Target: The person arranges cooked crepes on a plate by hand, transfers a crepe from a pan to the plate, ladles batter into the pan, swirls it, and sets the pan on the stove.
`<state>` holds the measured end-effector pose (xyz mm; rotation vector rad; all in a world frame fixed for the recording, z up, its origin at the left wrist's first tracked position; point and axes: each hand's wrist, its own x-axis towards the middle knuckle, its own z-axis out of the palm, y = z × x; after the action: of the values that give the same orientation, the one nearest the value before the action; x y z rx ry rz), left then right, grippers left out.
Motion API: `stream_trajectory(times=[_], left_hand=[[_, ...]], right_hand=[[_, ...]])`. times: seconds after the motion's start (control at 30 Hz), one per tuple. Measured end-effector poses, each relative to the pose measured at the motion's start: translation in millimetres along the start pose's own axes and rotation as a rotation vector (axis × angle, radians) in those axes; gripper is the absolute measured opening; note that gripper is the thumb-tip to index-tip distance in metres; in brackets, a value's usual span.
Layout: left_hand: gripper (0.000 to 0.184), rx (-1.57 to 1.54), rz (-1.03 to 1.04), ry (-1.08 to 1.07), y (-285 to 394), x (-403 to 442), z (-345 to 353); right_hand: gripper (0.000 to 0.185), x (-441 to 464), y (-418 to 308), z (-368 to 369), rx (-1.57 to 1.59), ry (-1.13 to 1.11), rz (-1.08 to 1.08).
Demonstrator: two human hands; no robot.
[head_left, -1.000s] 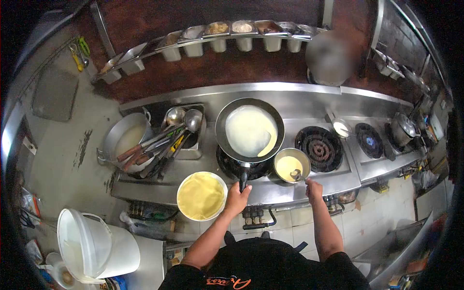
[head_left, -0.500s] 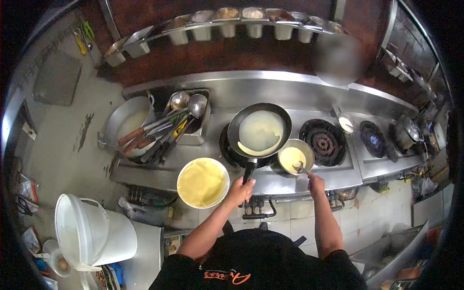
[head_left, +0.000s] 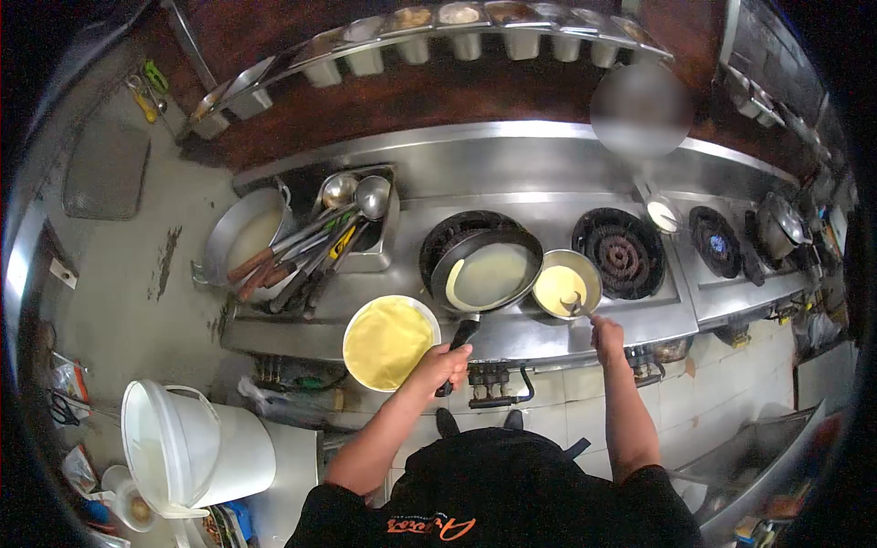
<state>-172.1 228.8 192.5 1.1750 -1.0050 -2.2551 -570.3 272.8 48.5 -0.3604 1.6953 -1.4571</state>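
My left hand [head_left: 442, 367] is wrapped round the black handle of a frying pan [head_left: 441, 282], which is tilted over the front of a burner. A thin layer of pale batter [head_left: 493, 276] covers much of the pan's bottom. My right hand [head_left: 607, 337] grips the handle of a ladle [head_left: 575, 307], whose bowl end sits in the yellow batter of a metal saucepan [head_left: 596, 276]. That saucepan stands right beside the frying pan. Left of my left hand, a white bowl [head_left: 348, 352] holds flat yellow crepes [head_left: 391, 340] at the stove's front edge.
Several ladles [head_left: 372, 197] rest across a metal container at the left, beside a large pot [head_left: 212, 245]. Burners [head_left: 619, 256] lie to the right, one with a blue flame [head_left: 718, 245]. A white bucket [head_left: 228, 455] stands at lower left. Food trays [head_left: 413, 48] line the back shelf.
The frying pan has tilted and come down toward me, uncovering the burner behind it, and the batter layer has shifted in it. My right hand still holds the ladle in the saucepan.
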Motion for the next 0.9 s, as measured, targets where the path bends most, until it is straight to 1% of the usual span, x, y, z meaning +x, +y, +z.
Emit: stream_trajectory(times=[0.1, 0.23, 0.33, 0.37, 0.47, 0.5, 0.67, 0.77, 0.87, 0.9], left_hand=[[0.033, 0.018, -0.094, 0.003, 16, -13, 0], [0.030, 0.190, -0.155, 0.099, 37, -27, -1], [0.029, 0.257, -0.211, 0.093, 50, -37, -5], [0.029, 0.289, -0.217, 0.132, 53, -40, -4], [0.031, 0.466, -0.227, 0.150, 61, -49, -7], [0.033, 0.499, -0.222, 0.167, 63, -51, -7], [0.032, 0.601, -0.222, 0.229, 63, -58, -15], [0.031, 0.689, -0.185, 0.266, 62, -63, -12], [0.031, 0.838, -0.160, 0.343, 59, -66, -10], [0.031, 0.895, -0.157, 0.379, 57, -67, -10]], right_hand=[[0.018, 5, 4, 0, -0.040, 0.017, -0.030], [0.019, 4, 4, 1, -0.101, 0.028, -0.060], [0.019, 4, 1, 3, -0.111, 0.052, -0.041], [0.018, 2, 0, 3, -0.128, 0.047, -0.063], [0.019, 3, 3, 3, -0.142, 0.066, -0.065], [0.019, 4, 4, 3, -0.155, 0.071, -0.066], [0.020, 4, 4, 4, -0.178, 0.092, -0.073], [0.027, 3, 2, 6, -0.205, 0.101, -0.084], [0.034, 1, 1, -1, -0.010, 0.102, -0.025], [0.035, 0, 3, -3, -0.009, 0.129, -0.046]])
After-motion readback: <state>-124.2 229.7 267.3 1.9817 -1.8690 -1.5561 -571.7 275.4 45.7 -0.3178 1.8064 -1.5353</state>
